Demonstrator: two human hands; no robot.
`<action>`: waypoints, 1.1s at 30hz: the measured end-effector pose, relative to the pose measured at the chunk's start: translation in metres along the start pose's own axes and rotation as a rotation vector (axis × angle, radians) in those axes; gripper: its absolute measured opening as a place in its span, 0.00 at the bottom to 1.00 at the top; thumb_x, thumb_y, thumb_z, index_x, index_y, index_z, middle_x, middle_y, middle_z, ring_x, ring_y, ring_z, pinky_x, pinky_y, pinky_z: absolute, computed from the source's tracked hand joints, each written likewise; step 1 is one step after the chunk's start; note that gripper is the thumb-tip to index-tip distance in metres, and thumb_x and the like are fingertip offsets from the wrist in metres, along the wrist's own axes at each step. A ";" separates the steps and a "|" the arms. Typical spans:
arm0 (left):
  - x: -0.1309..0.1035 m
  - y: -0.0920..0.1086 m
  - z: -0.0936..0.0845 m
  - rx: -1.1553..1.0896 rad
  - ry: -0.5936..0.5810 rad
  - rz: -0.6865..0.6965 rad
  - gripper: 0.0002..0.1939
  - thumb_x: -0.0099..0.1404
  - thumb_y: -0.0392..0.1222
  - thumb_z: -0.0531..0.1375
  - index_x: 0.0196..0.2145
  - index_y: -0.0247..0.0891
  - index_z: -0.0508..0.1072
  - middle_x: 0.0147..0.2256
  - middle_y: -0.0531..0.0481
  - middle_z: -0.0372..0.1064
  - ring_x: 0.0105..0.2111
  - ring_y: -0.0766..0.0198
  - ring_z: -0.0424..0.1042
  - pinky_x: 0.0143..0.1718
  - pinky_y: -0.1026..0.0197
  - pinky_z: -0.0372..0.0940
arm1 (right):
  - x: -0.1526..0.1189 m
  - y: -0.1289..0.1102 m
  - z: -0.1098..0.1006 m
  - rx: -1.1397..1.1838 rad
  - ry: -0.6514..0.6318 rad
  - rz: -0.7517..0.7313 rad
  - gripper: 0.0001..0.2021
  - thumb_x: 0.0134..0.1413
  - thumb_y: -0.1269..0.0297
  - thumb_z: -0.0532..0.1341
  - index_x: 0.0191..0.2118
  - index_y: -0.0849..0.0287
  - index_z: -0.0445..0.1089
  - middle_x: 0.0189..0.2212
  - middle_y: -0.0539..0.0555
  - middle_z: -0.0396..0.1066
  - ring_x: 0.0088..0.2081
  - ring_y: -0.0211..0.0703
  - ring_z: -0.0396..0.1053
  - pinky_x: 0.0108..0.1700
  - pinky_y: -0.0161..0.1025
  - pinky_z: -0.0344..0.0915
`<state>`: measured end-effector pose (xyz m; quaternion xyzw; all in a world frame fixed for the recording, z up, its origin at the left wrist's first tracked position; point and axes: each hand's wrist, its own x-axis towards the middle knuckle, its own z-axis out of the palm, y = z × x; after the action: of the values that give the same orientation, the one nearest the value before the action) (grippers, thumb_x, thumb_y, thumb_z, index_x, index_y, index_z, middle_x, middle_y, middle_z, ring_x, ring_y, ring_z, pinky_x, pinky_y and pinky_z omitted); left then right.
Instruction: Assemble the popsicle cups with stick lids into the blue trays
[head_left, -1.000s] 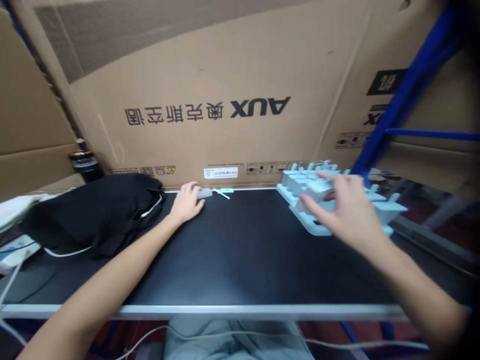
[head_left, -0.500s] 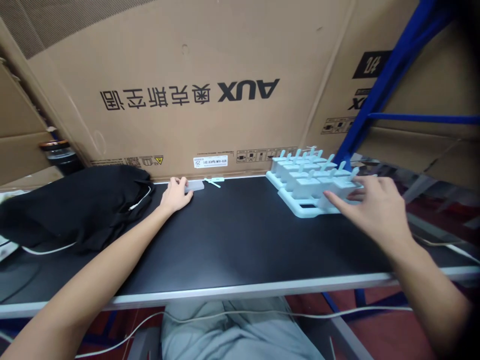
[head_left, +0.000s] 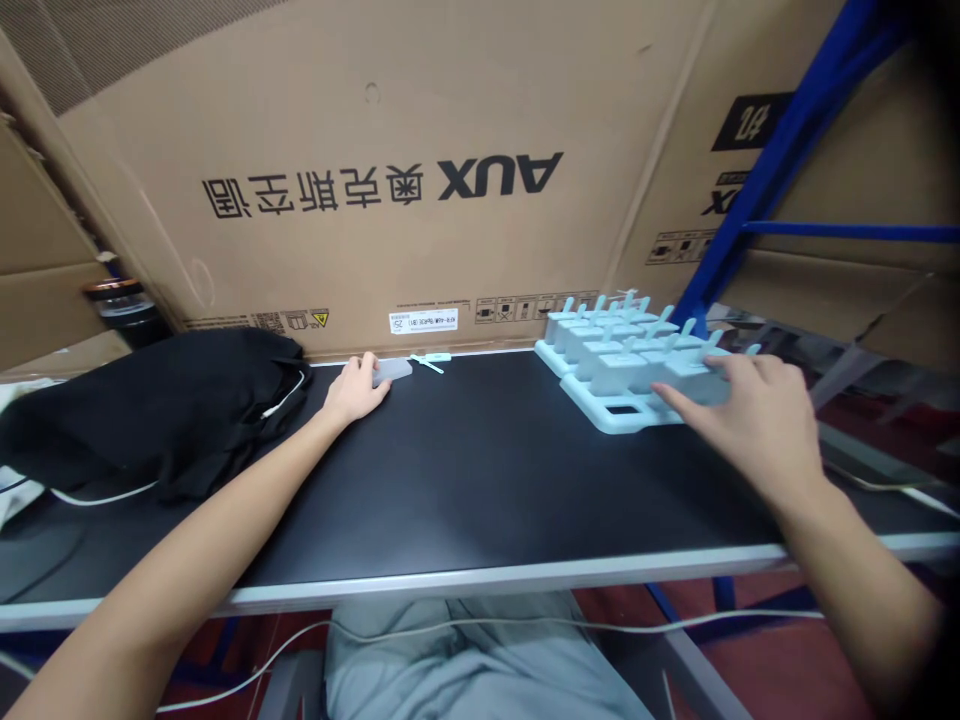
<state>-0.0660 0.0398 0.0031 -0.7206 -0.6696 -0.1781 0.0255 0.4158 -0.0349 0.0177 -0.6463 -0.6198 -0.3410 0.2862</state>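
At the right of the table is a pale blue popsicle mold (head_left: 616,375), a tray of several cells with stick handles standing up from them. My right hand (head_left: 757,420) is at its near right corner, with thumb and fingers on either side of an end cell. The hand hides part of that corner. Farther left, my left hand (head_left: 355,390) rests by the back edge, fingers curled over a flat, translucent plastic piece (head_left: 394,370). Just right of this piece lie small pale blue sticks (head_left: 431,359).
A large cardboard box (head_left: 465,250) forms the back wall. To the left, a black cloth bundle (head_left: 150,410) with a white cable lies before a dark bottle (head_left: 124,305). A blue metal frame (head_left: 750,200) rises behind the mold. The table's metal edge (head_left: 480,580) runs along the front.
My right-hand fingers have loosened slightly at the mold's end cell, which looks more level with the others. My left hand stays on the translucent piece. The view has shifted slightly.
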 end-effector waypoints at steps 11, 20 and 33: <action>-0.002 0.000 0.000 -0.013 0.028 0.010 0.18 0.64 0.55 0.52 0.45 0.42 0.59 0.45 0.43 0.62 0.46 0.50 0.67 0.44 0.51 0.64 | -0.003 -0.019 -0.012 -0.162 -0.016 0.093 0.28 0.59 0.44 0.47 0.44 0.61 0.73 0.45 0.63 0.69 0.49 0.65 0.60 0.42 0.55 0.63; -0.003 0.001 0.001 -0.306 0.353 0.182 0.24 0.58 0.47 0.60 0.48 0.41 0.54 0.47 0.44 0.60 0.49 0.55 0.66 0.48 0.53 0.64 | 0.001 -0.023 -0.015 -0.121 0.069 0.174 0.34 0.54 0.39 0.48 0.46 0.67 0.70 0.46 0.76 0.64 0.49 0.74 0.60 0.38 0.61 0.61; -0.010 0.013 -0.004 -0.564 0.464 0.495 0.24 0.57 0.40 0.61 0.48 0.40 0.56 0.48 0.43 0.61 0.47 0.59 0.67 0.46 0.54 0.66 | 0.069 -0.254 0.063 0.453 -0.548 -0.593 0.23 0.60 0.63 0.50 0.59 0.62 0.61 0.59 0.61 0.60 0.55 0.53 0.57 0.55 0.47 0.56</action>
<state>-0.0541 0.0281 0.0063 -0.7790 -0.3784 -0.4996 0.0194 0.1679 0.0746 0.0214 -0.4287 -0.8895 -0.0807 0.1361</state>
